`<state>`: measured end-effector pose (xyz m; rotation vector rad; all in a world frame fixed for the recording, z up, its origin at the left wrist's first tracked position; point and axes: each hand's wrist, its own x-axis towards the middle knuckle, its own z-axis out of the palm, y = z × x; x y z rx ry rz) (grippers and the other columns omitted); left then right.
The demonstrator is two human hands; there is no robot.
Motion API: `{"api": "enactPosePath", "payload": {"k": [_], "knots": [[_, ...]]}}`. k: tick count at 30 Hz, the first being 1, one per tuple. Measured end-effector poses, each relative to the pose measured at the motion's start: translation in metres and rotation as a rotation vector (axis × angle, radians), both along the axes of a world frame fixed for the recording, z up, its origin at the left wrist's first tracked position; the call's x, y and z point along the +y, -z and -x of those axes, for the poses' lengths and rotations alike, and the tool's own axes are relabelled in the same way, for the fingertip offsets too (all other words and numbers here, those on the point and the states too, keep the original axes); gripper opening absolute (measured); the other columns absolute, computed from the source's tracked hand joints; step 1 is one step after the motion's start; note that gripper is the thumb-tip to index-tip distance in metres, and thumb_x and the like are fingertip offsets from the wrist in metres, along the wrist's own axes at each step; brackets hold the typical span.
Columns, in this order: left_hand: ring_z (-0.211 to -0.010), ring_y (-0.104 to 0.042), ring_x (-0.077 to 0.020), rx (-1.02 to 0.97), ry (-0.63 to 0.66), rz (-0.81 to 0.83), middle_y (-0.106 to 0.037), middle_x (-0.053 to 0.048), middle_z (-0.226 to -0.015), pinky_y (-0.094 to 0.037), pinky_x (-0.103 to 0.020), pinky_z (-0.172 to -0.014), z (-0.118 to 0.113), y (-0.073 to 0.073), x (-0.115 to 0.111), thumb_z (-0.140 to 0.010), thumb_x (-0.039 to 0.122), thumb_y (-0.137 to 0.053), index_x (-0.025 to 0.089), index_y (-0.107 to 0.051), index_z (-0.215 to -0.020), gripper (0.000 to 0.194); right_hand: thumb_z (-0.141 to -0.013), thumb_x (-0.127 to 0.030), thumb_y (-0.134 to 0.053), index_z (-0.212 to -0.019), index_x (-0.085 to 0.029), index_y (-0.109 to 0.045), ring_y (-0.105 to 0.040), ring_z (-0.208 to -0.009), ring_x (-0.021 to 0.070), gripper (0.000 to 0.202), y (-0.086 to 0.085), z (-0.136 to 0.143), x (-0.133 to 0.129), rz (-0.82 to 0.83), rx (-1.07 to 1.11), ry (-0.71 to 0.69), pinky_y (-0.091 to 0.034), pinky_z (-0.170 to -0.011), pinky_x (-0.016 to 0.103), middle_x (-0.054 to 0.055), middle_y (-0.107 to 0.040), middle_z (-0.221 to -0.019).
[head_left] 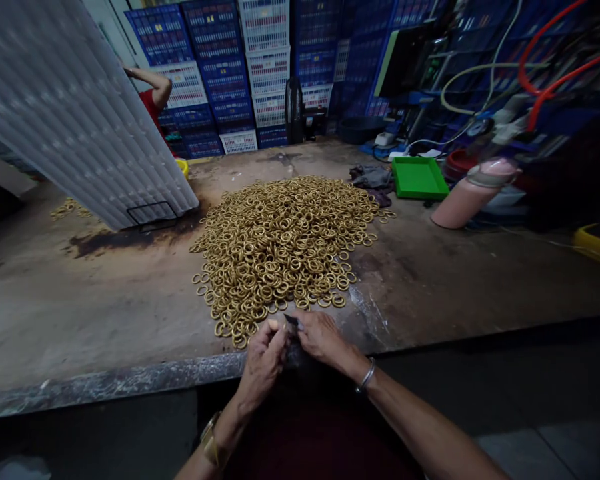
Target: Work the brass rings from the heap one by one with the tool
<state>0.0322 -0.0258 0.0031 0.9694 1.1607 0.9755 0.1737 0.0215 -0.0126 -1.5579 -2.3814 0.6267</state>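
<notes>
In the head view, the right hand (323, 337) pinches a dark tool (292, 320). The left hand (264, 353) is curled just beside it; whether its fingers hold a ring, I cannot tell. Brass rings (290, 240) lie heaped on the table (450, 280) beyond both hands.

Gold band (210, 440) circles left wrist (234, 415), silver bangle (367, 377) circles right wrist (355, 364).

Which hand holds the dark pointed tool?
The right hand, with the silver bangle at its wrist; the dark tool juts from its grip. The left hand shows none.
</notes>
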Motion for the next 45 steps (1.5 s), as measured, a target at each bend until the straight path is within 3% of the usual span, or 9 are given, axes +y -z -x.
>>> {"api": "enactPosePath", "payload": {"k": [4,8,16,19,22,27,34,40,45], "knots": [[-0.040,-0.032,-0.0035,-0.235,0.069,0.135,-0.048,0.005,-0.060,-0.024,-0.016,-0.035,-0.001,-0.012,-0.012,-0.078,0.042,-0.054,0.018,-0.046,-0.075,0.025,-0.076,-0.017,-0.045,-0.090,-0.019,-0.057,-0.056,-0.066,0.0145,0.019,0.010,-0.008,0.006,-0.077,-0.007,0.176,-0.028,-0.056,0.023,0.004,-0.063,-0.073],[-0.049,-0.044,-0.0055,-0.440,0.010,0.210,-0.058,-0.002,-0.075,-0.034,-0.016,-0.039,0.000,-0.007,-0.009,-0.076,0.036,-0.058,0.016,-0.049,-0.075,0.023,-0.079,-0.021,-0.047,-0.102,-0.019,-0.051,-0.058,-0.073,0.0157,0.024,0.016,-0.010,0.007,-0.139,0.063,0.289,-0.032,-0.061,0.023,0.004,-0.064,-0.082],[-0.057,-0.053,-0.0104,-0.603,-0.119,0.259,-0.060,-0.005,-0.074,-0.039,-0.019,-0.042,0.005,0.006,-0.002,-0.074,0.028,-0.060,0.014,-0.054,-0.079,0.015,-0.078,-0.019,-0.046,-0.085,-0.020,-0.056,-0.057,-0.069,0.0150,0.012,0.013,-0.003,0.014,-0.121,-0.055,0.261,-0.028,-0.057,0.023,0.004,-0.064,-0.079],[-0.057,-0.054,-0.0103,-0.682,-0.125,0.345,-0.059,-0.004,-0.072,-0.038,-0.019,-0.042,0.010,0.007,0.002,-0.072,0.026,-0.061,0.014,-0.056,-0.087,0.020,-0.078,-0.022,-0.045,-0.082,-0.020,-0.058,-0.054,-0.064,0.0145,0.014,0.018,-0.006,0.020,-0.134,0.052,0.214,-0.030,-0.057,0.023,0.002,-0.062,-0.072],[-0.056,-0.053,-0.0093,-0.741,-0.124,0.403,-0.056,-0.002,-0.068,-0.037,-0.018,-0.042,0.012,0.009,0.008,-0.069,0.031,-0.064,0.013,-0.056,-0.072,0.020,-0.080,-0.028,-0.042,-0.077,-0.019,-0.058,-0.051,-0.060,0.0134,0.018,0.018,-0.008,0.024,-0.109,0.260,0.221,-0.033,-0.057,0.023,0.001,-0.058,-0.066],[-0.055,-0.051,-0.0082,-0.582,-0.156,0.289,-0.055,0.000,-0.067,-0.036,-0.016,-0.041,0.007,0.011,0.018,-0.065,0.036,-0.068,0.014,-0.050,-0.064,0.029,-0.077,-0.032,-0.046,-0.071,-0.018,-0.056,-0.046,-0.058,0.0102,0.019,0.005,-0.002,0.024,0.035,0.611,0.262,-0.036,-0.057,0.020,-0.002,-0.053,-0.063],[-0.042,-0.038,-0.0050,-0.072,-0.166,-0.029,-0.049,0.005,-0.059,-0.027,-0.016,-0.037,0.003,0.008,0.027,-0.072,0.043,-0.060,0.017,-0.053,-0.092,0.033,-0.073,-0.037,-0.049,-0.066,-0.018,-0.054,-0.036,-0.047,0.0081,0.021,-0.002,0.002,0.019,0.218,0.766,0.299,-0.031,-0.047,0.020,-0.005,-0.042,-0.051],[-0.047,-0.039,-0.0057,-0.026,-0.138,-0.104,-0.048,0.005,-0.056,-0.030,-0.017,-0.045,0.001,0.008,0.033,-0.071,0.037,-0.060,0.015,-0.055,-0.073,0.023,-0.071,-0.038,-0.053,-0.066,-0.017,-0.056,-0.035,-0.048,0.0069,0.022,-0.005,0.010,0.015,0.291,0.740,0.257,-0.030,-0.046,0.019,-0.005,-0.043,-0.052],[-0.046,-0.037,-0.0059,0.005,-0.211,-0.129,-0.044,0.007,-0.053,-0.030,-0.018,-0.046,-0.001,0.012,0.032,-0.074,0.035,-0.058,0.016,-0.053,-0.071,0.020,-0.069,-0.045,-0.056,-0.069,-0.019,-0.045,-0.028,-0.038,0.0042,0.028,-0.003,0.019,0.007,0.549,1.008,0.380,-0.022,-0.036,0.017,-0.009,-0.035,-0.049]]}}
